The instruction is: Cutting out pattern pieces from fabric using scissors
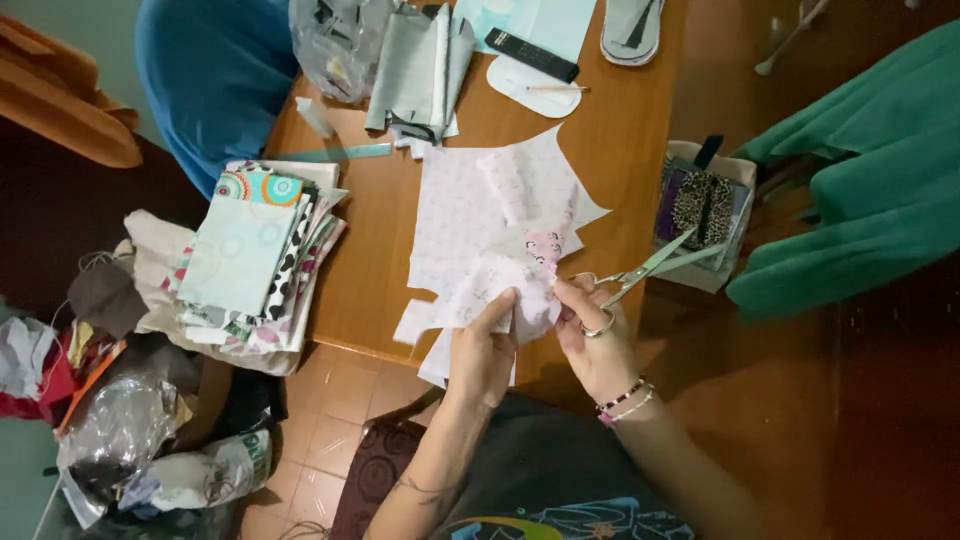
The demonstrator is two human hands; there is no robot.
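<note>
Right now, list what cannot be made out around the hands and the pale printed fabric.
Head view only:
- Pale printed fabric piece: its lower edge is hidden behind the left hand.
- Silver scissors in the right hand: the handle loops are partly covered by fingers, and the blade tips blend into the box behind.
- Grey flat sandal: cut off by the top edge.
- Stack of patterned fabrics: lower layers covered.

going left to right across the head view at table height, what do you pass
clear plastic bag → stack of folded fabrics → left hand on the pale printed fabric → right hand → scissors → box of fabric pieces → green cloth
</note>
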